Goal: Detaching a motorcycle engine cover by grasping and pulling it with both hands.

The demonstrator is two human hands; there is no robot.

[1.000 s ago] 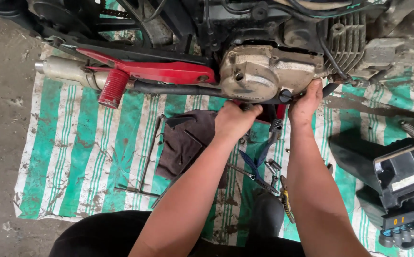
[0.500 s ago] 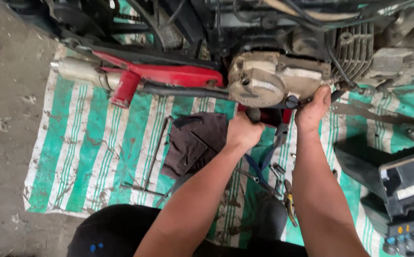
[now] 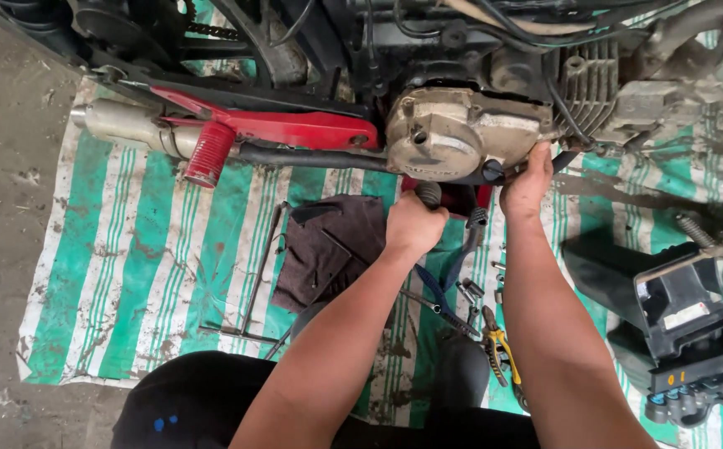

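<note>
A motorcycle engine [image 3: 461, 133] with a dirty tan side cover sits at the top middle, above a green and white striped mat [image 3: 153, 266]. My left hand [image 3: 413, 223] is closed around a dark tool handle [image 3: 428, 194] just below the cover. My right hand [image 3: 528, 185] grips the lower right edge of the engine cover, thumb against it. A red frame part [image 3: 278, 126] and a red ribbed footpeg [image 3: 207, 154] lie to the left of the engine.
A dark rag [image 3: 328, 245] lies on the mat beside my left forearm. Blue-handled pliers [image 3: 440, 291], yellow-handled pliers [image 3: 498, 349], small sockets and a long metal wrench [image 3: 253, 287] are scattered on the mat. Black plastic parts [image 3: 677, 324] sit at the right. Bare concrete is at the left.
The view has shifted slightly, bringing the engine lower in frame. Both hands stay at the engine's lower edge; my left hand has lowered a little on the handle.
</note>
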